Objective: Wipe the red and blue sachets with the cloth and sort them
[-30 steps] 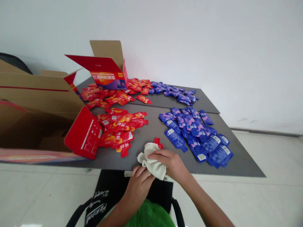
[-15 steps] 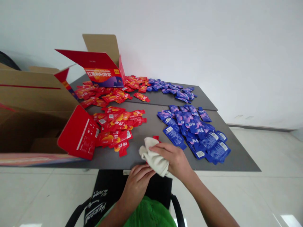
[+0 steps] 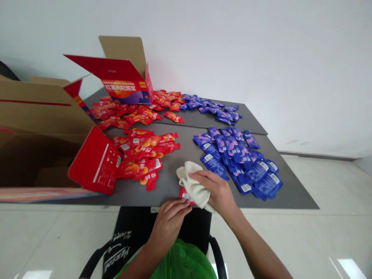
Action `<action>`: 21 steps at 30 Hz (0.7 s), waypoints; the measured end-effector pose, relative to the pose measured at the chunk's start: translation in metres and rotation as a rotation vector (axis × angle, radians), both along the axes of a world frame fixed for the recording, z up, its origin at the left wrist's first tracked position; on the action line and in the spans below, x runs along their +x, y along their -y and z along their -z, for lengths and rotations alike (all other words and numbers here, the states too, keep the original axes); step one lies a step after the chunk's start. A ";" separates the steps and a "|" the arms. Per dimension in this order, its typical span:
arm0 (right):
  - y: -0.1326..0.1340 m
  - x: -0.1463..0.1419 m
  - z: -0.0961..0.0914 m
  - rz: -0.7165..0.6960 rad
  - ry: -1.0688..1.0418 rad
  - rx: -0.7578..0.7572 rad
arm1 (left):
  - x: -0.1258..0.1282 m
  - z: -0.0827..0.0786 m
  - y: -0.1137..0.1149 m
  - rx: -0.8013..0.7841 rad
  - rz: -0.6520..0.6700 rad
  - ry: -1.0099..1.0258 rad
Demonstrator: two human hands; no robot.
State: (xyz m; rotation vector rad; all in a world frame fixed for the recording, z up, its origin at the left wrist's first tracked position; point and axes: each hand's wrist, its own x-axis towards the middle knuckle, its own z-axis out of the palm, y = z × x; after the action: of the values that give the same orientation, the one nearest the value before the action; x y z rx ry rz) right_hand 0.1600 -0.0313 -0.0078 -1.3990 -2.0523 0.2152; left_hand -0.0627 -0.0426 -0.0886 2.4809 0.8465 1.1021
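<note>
My right hand (image 3: 216,190) grips a crumpled off-white cloth (image 3: 193,183) on the grey table (image 3: 174,186), close to its near edge. My left hand (image 3: 170,223) rests at that edge with its fingers curled, just beside a red sachet (image 3: 184,195). The cloth covers the upper part of this sachet. A heap of red sachets (image 3: 139,155) lies to the left of the cloth, and a spread of blue sachets (image 3: 241,162) lies to its right.
More red and blue sachets lie on a second grey tabletop behind. A red carton (image 3: 124,85) stands open at the back, a large open cardboard box (image 3: 37,116) is at the left, and a red flat carton (image 3: 95,161) leans against it. A black bag (image 3: 124,248) and green mesh (image 3: 183,261) lie below.
The red sachet that showed beyond the cloth now lies nearer the table edge, under the cloth's near side. My left hand has come away from the cloth.
</note>
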 end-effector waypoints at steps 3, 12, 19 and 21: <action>0.022 -0.009 0.008 -0.115 0.053 -0.083 | 0.000 0.001 0.000 0.005 -0.012 0.004; -0.045 0.014 0.000 0.044 0.146 -0.043 | 0.001 -0.004 -0.002 -0.014 0.010 0.033; 0.019 -0.007 -0.016 -0.076 0.044 -0.001 | 0.001 -0.003 -0.001 -0.029 -0.003 0.024; 0.025 -0.014 -0.004 -0.122 0.070 -0.092 | 0.000 -0.002 -0.001 -0.029 -0.012 0.017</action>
State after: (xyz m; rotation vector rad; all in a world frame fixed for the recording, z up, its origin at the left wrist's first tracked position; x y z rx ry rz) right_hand 0.1465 -0.0558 -0.0037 -1.3530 -2.2129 0.3203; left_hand -0.0625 -0.0421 -0.0869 2.4425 0.8680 1.1047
